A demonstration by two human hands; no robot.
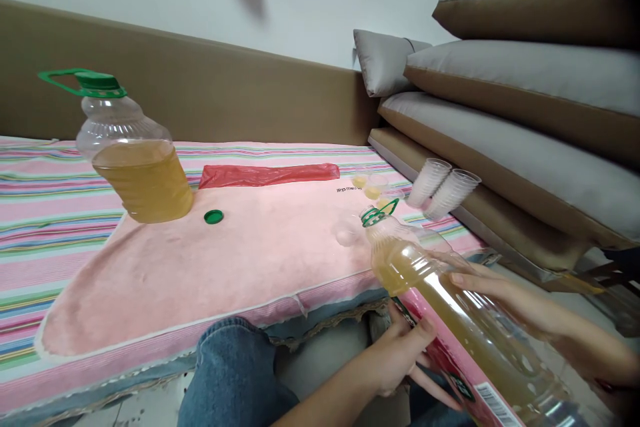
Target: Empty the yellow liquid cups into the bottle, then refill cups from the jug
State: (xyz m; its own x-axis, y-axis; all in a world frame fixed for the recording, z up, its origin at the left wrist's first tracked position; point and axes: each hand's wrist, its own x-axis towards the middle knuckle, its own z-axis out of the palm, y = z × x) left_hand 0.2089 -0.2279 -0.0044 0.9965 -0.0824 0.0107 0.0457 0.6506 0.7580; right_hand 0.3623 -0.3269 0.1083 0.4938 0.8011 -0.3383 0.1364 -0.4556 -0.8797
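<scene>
A big clear bottle (465, 327) of yellow liquid slants over the edge of a pink mat (225, 280), neck toward clear cups (349, 230). The left hand (405, 347), fingers spread, holds its label side; the right hand (480, 287) grips the opposite side. It looks heavy, slick and slightly squeezable (the liquid may slosh), best held around the body with both hands. Its base is cut off; some right fingers are hidden, and the cups' outlines blur.

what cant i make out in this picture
Head view: base of the tilted clear plastic bottle of yellow liquid, cut off by the bottom edge.
Head view: part of its glossy pink label, hidden by the left hand.
Head view: cup count in the two stacks of clear plastic cups, rims blurred together.
</scene>
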